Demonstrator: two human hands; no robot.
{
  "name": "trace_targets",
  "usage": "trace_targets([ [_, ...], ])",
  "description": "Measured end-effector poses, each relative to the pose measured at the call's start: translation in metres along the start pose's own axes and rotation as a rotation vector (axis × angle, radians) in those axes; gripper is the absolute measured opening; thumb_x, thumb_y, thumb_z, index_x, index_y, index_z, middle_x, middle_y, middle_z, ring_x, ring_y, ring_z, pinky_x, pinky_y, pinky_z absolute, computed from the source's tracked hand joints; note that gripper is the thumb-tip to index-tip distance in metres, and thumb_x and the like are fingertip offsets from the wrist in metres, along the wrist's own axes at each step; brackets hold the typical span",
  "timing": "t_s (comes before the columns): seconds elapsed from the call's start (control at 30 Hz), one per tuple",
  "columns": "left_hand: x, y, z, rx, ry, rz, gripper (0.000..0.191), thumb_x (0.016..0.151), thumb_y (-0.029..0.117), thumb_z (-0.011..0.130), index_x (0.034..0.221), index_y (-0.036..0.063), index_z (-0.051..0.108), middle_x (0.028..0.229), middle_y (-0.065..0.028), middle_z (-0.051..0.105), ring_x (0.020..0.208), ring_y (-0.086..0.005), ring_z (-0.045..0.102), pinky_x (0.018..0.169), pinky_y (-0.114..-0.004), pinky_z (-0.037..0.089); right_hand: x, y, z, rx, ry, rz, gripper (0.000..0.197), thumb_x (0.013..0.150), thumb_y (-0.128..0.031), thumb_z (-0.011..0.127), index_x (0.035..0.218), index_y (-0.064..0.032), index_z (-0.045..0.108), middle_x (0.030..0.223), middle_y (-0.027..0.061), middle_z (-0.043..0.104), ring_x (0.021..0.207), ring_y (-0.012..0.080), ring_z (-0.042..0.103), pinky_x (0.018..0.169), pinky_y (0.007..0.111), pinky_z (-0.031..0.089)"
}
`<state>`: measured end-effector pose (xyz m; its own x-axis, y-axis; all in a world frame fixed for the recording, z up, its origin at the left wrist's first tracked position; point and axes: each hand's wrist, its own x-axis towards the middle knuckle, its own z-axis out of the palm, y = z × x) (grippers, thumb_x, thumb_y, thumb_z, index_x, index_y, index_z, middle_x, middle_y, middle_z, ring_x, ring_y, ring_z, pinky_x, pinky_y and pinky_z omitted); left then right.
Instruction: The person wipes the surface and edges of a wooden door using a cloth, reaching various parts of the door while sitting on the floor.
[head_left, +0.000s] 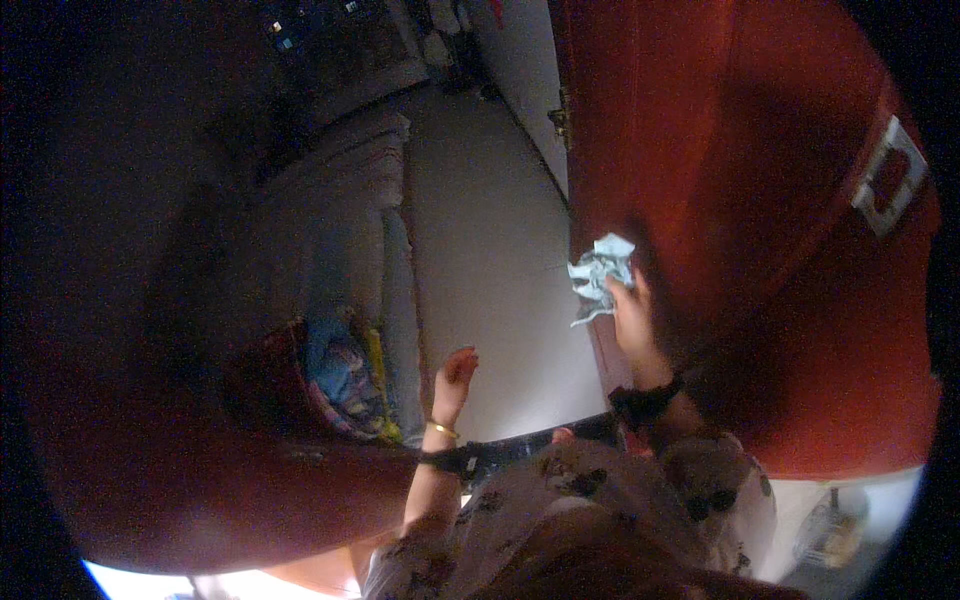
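Observation:
A crumpled pale blue cloth (604, 274) is in my right hand (636, 311), pinched between thumb and fingers. That hand is up against the red door (720, 247), near the door's edge, and casts a shadow on it. My left hand (454, 379) hangs above the pale floor (495, 262), away from the door. Its fingers look curled and nothing shows in them, but blur and shadow hide how closed they are. A gold bangle (442, 428) and a dark band (448, 459) circle the left wrist; another dark band (645, 403) is on the right wrist.
A brass-coloured fitting (561, 124) is on the door's edge, and a white rectangular frame (891, 178) on its face. Left stands a dark red panel (187, 487), with bundled coloured cloth (345, 375) beyond it. A dark threshold strip (525, 444) crosses the floor near me.

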<state>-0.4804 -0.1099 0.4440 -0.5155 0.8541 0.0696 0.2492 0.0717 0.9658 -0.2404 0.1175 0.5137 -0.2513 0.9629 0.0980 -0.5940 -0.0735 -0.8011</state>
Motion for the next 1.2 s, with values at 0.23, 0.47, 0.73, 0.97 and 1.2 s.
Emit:
trace_targets([
  [0.23,0.093,-0.020,0.015,-0.093,-0.127,0.212,0.021,0.090,0.004,0.054,0.111,0.0027,0.059,0.106,-0.0075,0.062,0.092,-0.0135,0.058,0.080,-0.026,0.048,-0.037,-0.019,0.017,-0.568,0.019,-0.365,0.029,0.085,-0.009,0.062,0.112,-0.0026,0.054,0.104,0.0074,0.061,0.088,0.0184,0.058,0.075,0.032,0.047],
  [0.47,0.230,0.050,0.085,0.390,-0.370,0.629,0.027,0.086,0.006,0.057,0.114,0.0047,0.057,0.115,-0.0126,0.057,0.105,-0.0284,0.055,0.089,-0.037,0.047,-0.133,-0.098,-0.044,-1.108,0.366,-1.249,0.035,0.076,-0.006,0.066,0.108,-0.0015,0.055,0.102,0.0179,0.060,0.084,0.0299,0.058,0.073,0.037,0.048],
  [0.73,0.384,0.082,0.214,0.706,-0.417,0.916,0.043,0.084,0.013,0.060,0.126,0.0096,0.050,0.130,-0.0131,0.048,0.111,-0.0334,0.052,0.093,-0.042,0.046,-0.194,-0.172,-0.003,-1.743,0.918,-1.284,0.047,0.082,-0.034,0.060,0.111,0.0014,0.053,0.099,0.0199,0.058,0.086,0.0328,0.055,0.076,0.041,0.045],
  [0.97,0.429,0.061,0.246,0.680,-0.925,0.369,0.041,0.091,0.030,0.048,0.125,0.0070,0.052,0.122,-0.0132,0.056,0.110,-0.0283,0.053,0.095,-0.041,0.042,-0.212,-0.154,-0.034,-1.636,0.937,-1.227,0.061,0.081,-0.042,0.065,0.119,0.0022,0.047,0.109,0.0176,0.055,0.100,0.0302,0.054,0.088,0.041,0.042],
  [1.2,0.503,-0.002,0.263,1.183,-0.601,1.004,0.015,0.087,0.004,0.050,0.096,0.0040,0.063,0.099,-0.0164,0.062,0.090,-0.0305,0.061,0.077,-0.038,0.051,-0.186,-0.145,-0.033,-1.590,1.059,-1.189,0.060,0.081,-0.036,0.064,0.120,0.0064,0.048,0.113,0.0168,0.056,0.101,0.0257,0.056,0.089,0.036,0.043],
])
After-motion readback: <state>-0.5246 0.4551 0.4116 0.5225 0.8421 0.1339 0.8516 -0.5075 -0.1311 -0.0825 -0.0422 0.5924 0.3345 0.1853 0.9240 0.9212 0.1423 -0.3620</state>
